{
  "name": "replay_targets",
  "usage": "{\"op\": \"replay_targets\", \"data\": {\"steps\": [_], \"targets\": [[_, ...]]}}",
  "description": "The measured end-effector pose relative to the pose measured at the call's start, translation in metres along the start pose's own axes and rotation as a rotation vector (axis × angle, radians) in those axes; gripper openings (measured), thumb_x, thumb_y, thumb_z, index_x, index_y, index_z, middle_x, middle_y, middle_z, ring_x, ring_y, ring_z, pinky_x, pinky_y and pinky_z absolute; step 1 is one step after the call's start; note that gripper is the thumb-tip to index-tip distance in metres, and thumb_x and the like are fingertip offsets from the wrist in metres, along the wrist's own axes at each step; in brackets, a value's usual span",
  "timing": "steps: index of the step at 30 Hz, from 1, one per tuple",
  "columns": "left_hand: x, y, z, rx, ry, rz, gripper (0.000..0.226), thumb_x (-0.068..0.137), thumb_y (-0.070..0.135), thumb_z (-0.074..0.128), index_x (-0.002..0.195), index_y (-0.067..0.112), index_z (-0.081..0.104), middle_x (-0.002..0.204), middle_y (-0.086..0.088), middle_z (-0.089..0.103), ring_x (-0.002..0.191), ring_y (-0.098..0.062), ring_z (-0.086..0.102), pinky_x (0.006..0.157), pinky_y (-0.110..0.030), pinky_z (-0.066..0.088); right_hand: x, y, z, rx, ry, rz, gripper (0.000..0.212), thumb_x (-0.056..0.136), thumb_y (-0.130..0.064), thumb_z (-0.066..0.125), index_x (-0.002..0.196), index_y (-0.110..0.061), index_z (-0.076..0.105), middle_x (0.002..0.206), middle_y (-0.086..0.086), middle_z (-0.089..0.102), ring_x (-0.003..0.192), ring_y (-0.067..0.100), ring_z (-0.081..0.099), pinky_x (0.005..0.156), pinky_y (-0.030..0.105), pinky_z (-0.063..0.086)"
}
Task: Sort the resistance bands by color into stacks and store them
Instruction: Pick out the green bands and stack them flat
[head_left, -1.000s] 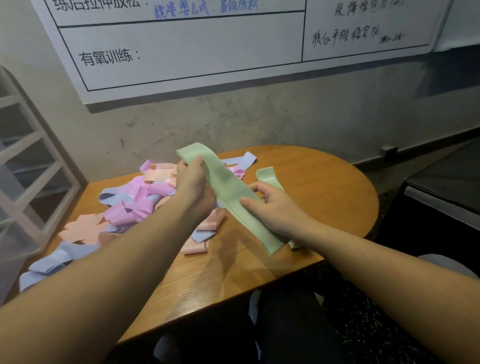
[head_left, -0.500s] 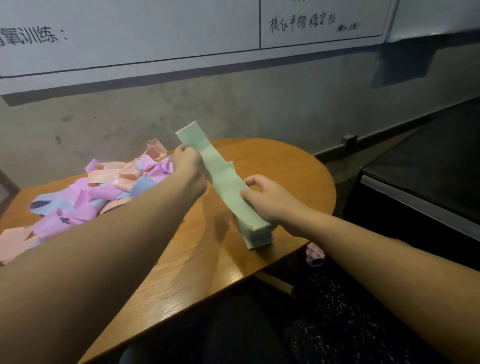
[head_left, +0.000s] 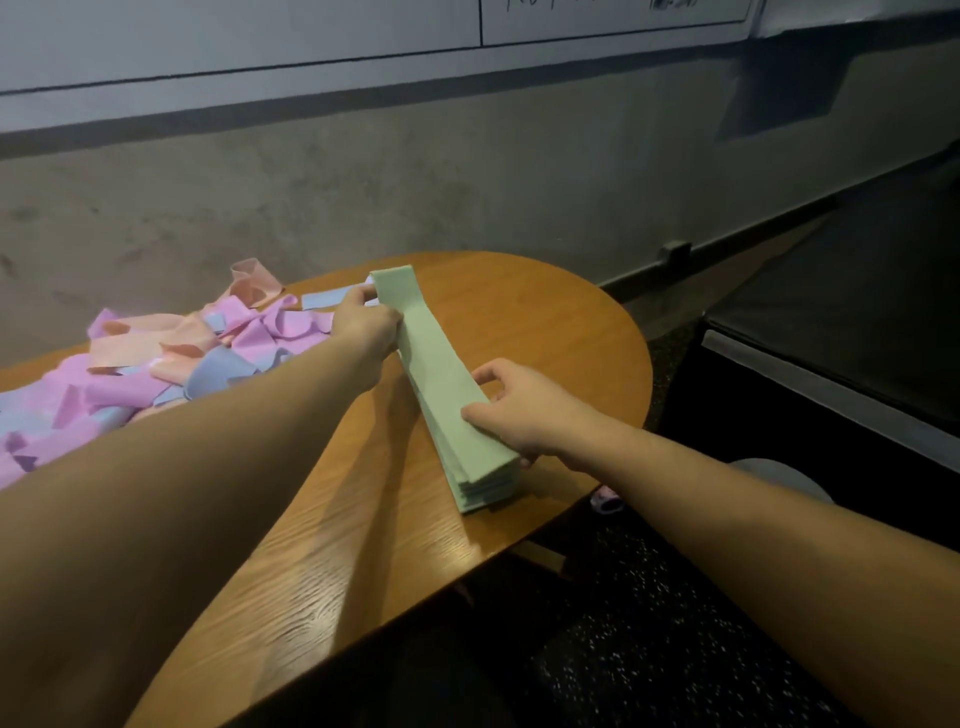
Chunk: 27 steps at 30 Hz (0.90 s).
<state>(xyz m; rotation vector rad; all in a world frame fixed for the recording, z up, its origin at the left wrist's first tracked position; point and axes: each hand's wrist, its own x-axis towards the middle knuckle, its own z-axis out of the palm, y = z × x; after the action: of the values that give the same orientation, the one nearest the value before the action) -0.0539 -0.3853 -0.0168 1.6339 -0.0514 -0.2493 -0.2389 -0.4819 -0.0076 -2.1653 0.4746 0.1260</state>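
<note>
Laying a green band (head_left: 441, 374) onto the green stack (head_left: 480, 486) near the surface's (head_left: 545, 312) front edge.
Our left hand (head_left: 366, 325) pinches the far end and our right hand (head_left: 519, 410) grips the near end, keeping it taut so edges align; the unsorted pile (head_left: 156, 364) waits well apart, left.

A rounded wooden counter (head_left: 545, 322) stands against a grey concrete wall (head_left: 467, 171); a white board (head_left: 260, 36) hangs at the upper left, with dark speckled floor (head_left: 623, 665) at the lower right.

Pile of bands (head_left: 156, 364) cut off at left edge.
</note>
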Motion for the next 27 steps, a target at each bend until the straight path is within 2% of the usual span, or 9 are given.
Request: {"op": "replay_targets", "data": {"steps": [3,7,9,12,14,16,19,23,27], "targets": [[0.007,-0.011,-0.002,0.118,0.006,0.036,0.039,0.093,-0.002,0.056,0.127,0.018,0.054,0.104,-0.007,0.065,0.100,-0.026,0.067,0.089,-0.042,0.059,0.005,0.003,0.002,-0.173,0.008,-0.016,0.045,0.097,-0.033,0.057,0.140,-0.025,0.045,0.110,-0.003,0.062,0.086,0.015,0.063,0.055,0.029,0.052],[0.014,-0.021,-0.001,0.315,-0.025,0.124,0.042,0.097,0.007,0.063,0.135,0.019,0.049,0.112,-0.004,0.061,0.083,-0.009,0.060,0.063,-0.021,0.048,0.008,0.011,0.004,-0.369,0.014,-0.039,0.049,0.095,-0.044,0.055,0.141,-0.031,0.045,0.119,-0.004,0.065,0.100,0.017,0.064,0.074,0.035,0.054],[0.019,-0.024,-0.001,0.350,-0.020,0.123,0.044,0.098,0.008,0.063,0.137,0.019,0.047,0.109,-0.002,0.059,0.079,-0.005,0.056,0.061,-0.021,0.047,0.010,0.016,0.006,-0.401,-0.018,-0.036,0.053,0.094,-0.049,0.054,0.143,-0.032,0.043,0.118,-0.005,0.065,0.102,0.018,0.064,0.077,0.036,0.054],[0.026,-0.026,-0.006,0.463,-0.024,0.143,0.049,0.095,0.007,0.064,0.139,0.020,0.047,0.118,-0.001,0.058,0.090,-0.014,0.060,0.070,-0.028,0.053,0.011,0.023,0.008,-0.438,-0.038,-0.059,0.055,0.094,-0.054,0.051,0.144,-0.034,0.040,0.113,-0.005,0.066,0.096,0.019,0.065,0.078,0.038,0.055],[0.031,-0.026,-0.009,0.593,-0.045,0.181,0.055,0.092,0.012,0.069,0.141,0.022,0.047,0.130,-0.002,0.053,0.110,-0.022,0.060,0.087,-0.037,0.056,0.012,0.028,0.009,-0.450,-0.025,-0.074,0.055,0.094,-0.058,0.050,0.143,-0.036,0.038,0.104,-0.008,0.064,0.090,0.017,0.063,0.073,0.036,0.052],[0.035,-0.027,-0.011,0.683,-0.047,0.202,0.061,0.090,0.018,0.073,0.143,0.023,0.046,0.143,-0.005,0.044,0.125,-0.026,0.052,0.103,-0.044,0.051,0.013,0.031,0.011,-0.458,-0.011,-0.084,0.054,0.094,-0.060,0.049,0.143,-0.037,0.037,0.090,-0.013,0.057,0.087,0.016,0.060,0.068,0.034,0.046],[0.040,-0.027,-0.014,0.636,-0.133,0.165,0.061,0.093,0.018,0.070,0.147,0.024,0.042,0.144,-0.007,0.045,0.124,-0.025,0.053,0.097,-0.041,0.053,0.014,0.035,0.012,-0.418,-0.011,-0.092,0.055,0.095,-0.060,0.048,0.143,-0.038,0.036,0.079,-0.015,0.050,0.085,0.014,0.058,0.067,0.033,0.043],[0.047,-0.022,-0.015,0.732,-0.274,0.170,0.058,0.096,0.023,0.065,0.149,0.023,0.042,0.131,-0.004,0.050,0.114,-0.020,0.051,0.090,-0.032,0.048,0.011,0.039,0.012,-0.398,-0.005,-0.091,0.059,0.091,-0.066,0.049,0.139,-0.033,0.041,0.091,-0.016,0.054,0.094,0.013,0.061,0.071,0.033,0.048],[0.059,-0.011,-0.014,0.849,-0.362,0.109,0.062,0.094,0.030,0.068,0.151,0.026,0.041,0.142,-0.007,0.049,0.121,-0.022,0.050,0.104,-0.038,0.044,0.008,0.043,0.015,-0.407,0.017,-0.077,0.069,0.079,-0.076,0.055,0.133,-0.032,0.053,0.122,-0.010,0.054,0.115,0.013,0.051,0.091,0.037,0.046]]}}
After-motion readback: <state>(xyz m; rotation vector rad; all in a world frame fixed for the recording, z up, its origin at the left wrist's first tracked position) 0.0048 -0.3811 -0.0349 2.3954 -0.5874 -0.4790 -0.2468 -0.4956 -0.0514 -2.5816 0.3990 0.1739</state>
